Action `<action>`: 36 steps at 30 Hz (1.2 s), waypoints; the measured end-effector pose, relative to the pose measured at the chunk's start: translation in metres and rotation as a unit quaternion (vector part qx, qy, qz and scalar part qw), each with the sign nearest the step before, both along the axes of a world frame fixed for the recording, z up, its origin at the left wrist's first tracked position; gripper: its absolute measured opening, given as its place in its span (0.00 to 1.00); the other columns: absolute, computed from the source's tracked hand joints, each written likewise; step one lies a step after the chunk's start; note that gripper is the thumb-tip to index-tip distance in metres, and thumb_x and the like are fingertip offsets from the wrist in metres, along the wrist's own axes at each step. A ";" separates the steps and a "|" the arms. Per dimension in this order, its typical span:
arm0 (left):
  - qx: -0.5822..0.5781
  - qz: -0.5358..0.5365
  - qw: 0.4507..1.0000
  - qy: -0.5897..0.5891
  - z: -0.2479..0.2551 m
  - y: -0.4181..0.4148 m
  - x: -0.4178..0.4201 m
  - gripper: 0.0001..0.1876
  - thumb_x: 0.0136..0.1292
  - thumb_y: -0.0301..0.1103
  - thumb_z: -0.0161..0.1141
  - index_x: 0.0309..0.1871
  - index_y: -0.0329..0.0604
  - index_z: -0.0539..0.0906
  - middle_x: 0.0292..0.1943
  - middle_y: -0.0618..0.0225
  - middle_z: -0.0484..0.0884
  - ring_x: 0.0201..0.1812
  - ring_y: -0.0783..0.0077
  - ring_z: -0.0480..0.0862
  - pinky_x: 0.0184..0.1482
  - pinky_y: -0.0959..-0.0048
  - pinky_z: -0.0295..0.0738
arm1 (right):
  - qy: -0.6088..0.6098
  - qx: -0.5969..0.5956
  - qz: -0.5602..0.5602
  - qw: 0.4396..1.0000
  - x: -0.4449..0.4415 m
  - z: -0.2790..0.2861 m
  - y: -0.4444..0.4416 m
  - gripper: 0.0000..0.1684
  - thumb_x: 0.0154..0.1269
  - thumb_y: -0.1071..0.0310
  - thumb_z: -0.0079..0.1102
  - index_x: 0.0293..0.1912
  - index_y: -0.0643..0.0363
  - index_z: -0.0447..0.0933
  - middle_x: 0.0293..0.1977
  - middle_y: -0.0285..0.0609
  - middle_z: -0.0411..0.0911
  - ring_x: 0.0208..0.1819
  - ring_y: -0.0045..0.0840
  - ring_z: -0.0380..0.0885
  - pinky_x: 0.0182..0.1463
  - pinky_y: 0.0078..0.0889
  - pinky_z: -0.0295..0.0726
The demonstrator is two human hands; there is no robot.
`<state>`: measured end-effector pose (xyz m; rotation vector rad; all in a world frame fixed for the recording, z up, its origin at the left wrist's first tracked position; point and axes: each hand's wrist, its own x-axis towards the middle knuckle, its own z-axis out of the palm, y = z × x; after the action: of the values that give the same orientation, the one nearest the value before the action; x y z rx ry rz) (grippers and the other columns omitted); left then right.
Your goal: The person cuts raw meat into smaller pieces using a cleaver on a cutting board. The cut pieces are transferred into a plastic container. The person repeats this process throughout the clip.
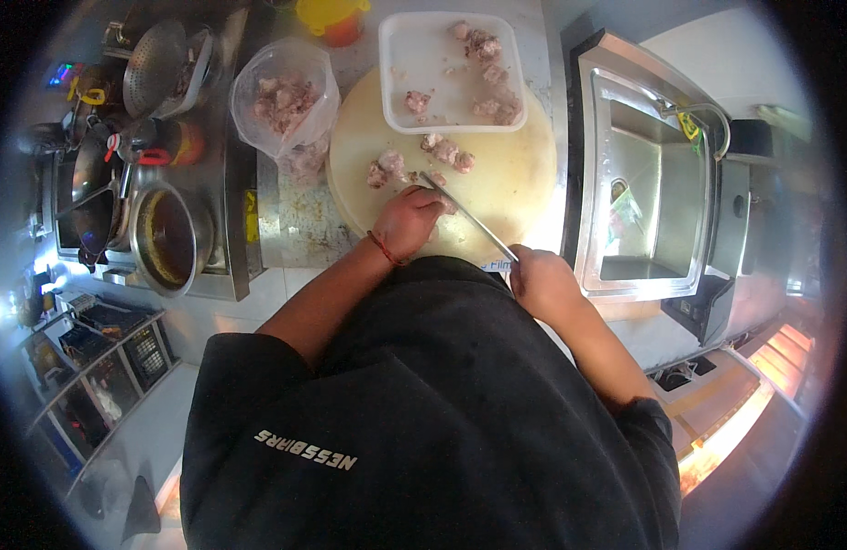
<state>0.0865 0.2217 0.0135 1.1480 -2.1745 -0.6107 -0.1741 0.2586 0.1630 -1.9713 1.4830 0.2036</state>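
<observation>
My right hand (543, 282) grips the handle of a long-bladed knife (468, 216), whose blade slants up to the left across the round cutting board (513, 185). Beside the blade, my left hand (411, 216) presses down on a piece of meat (448, 205), mostly hidden by the fingers. More meat chunks (390, 165) lie on the board just above this hand, and others (451, 152) sit near the board's middle. A white plastic tray (523, 82) with several meat pieces rests over the board's far edge. At its left stands a clear plastic bag (248, 103) of meat.
A steel sink (588, 206) with a faucet (722, 130) is on the right. To the left are a steel bowl of brown liquid (142, 258), a perforated strainer (151, 69) and a wok (93, 172). A yellow-and-red container (341, 27) stands at the back.
</observation>
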 end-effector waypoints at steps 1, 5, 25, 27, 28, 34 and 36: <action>-0.001 0.004 1.000 0.001 -0.002 0.001 -0.001 0.11 0.55 0.27 0.64 0.42 0.45 0.90 0.44 0.66 0.89 0.48 0.59 0.87 0.53 0.62 0.84 | 0.008 0.003 0.006 1.000 -0.001 0.006 0.000 0.11 0.64 0.70 0.60 0.46 0.63 0.80 0.31 0.60 0.84 0.38 0.55 0.85 0.45 0.55 0.83; 0.009 0.005 1.000 0.005 -0.006 0.001 -0.003 0.10 0.55 0.26 0.64 0.41 0.45 0.90 0.44 0.66 0.89 0.48 0.58 0.86 0.53 0.62 0.84 | 0.013 0.023 0.016 1.000 -0.009 -0.011 -0.005 0.09 0.64 0.71 0.59 0.42 0.64 0.81 0.31 0.62 0.83 0.39 0.56 0.85 0.47 0.56 0.84; 0.002 0.037 0.999 0.033 -0.008 0.008 -0.004 0.06 0.64 0.31 0.65 0.36 0.40 0.89 0.39 0.62 0.89 0.43 0.55 0.86 0.50 0.60 0.82 | -0.019 0.049 -0.011 0.999 -0.007 -0.007 -0.001 0.10 0.67 0.71 0.59 0.43 0.68 0.81 0.32 0.66 0.82 0.40 0.62 0.82 0.48 0.59 0.80; 0.020 0.046 0.998 0.035 -0.003 0.008 -0.005 0.06 0.64 0.31 0.65 0.36 0.40 0.89 0.38 0.62 0.88 0.43 0.55 0.86 0.50 0.59 0.82 | -0.005 0.054 -0.025 0.998 -0.005 -0.015 -0.002 0.10 0.64 0.70 0.61 0.41 0.68 0.81 0.34 0.65 0.83 0.40 0.60 0.84 0.49 0.56 0.82; 0.011 0.047 0.998 0.036 -0.005 0.008 -0.005 0.06 0.64 0.31 0.65 0.36 0.40 0.89 0.38 0.62 0.88 0.43 0.55 0.86 0.50 0.59 0.82 | 0.002 0.055 -0.032 0.998 -0.003 -0.019 -0.003 0.10 0.62 0.70 0.62 0.40 0.68 0.82 0.35 0.65 0.84 0.41 0.59 0.84 0.49 0.54 0.83; 0.029 0.045 0.998 0.022 -0.008 0.011 -0.005 0.05 0.62 0.30 0.65 0.37 0.42 0.89 0.39 0.63 0.88 0.44 0.55 0.86 0.50 0.60 0.82 | 0.006 0.089 -0.035 0.995 0.017 -0.043 -0.010 0.11 0.62 0.70 0.61 0.40 0.68 0.82 0.34 0.67 0.83 0.40 0.59 0.85 0.48 0.55 0.84; 0.035 0.060 0.997 0.039 -0.011 0.015 -0.008 0.06 0.58 0.27 0.64 0.38 0.43 0.88 0.42 0.65 0.87 0.46 0.55 0.85 0.50 0.61 0.82 | -0.035 0.062 -0.044 0.996 0.022 -0.060 -0.007 0.10 0.63 0.70 0.61 0.40 0.69 0.81 0.33 0.67 0.83 0.39 0.60 0.84 0.47 0.56 0.83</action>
<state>0.0786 0.2367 0.0022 1.2596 -2.0161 -0.6725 -0.1520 0.2513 0.1032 -1.7931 1.4739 0.1817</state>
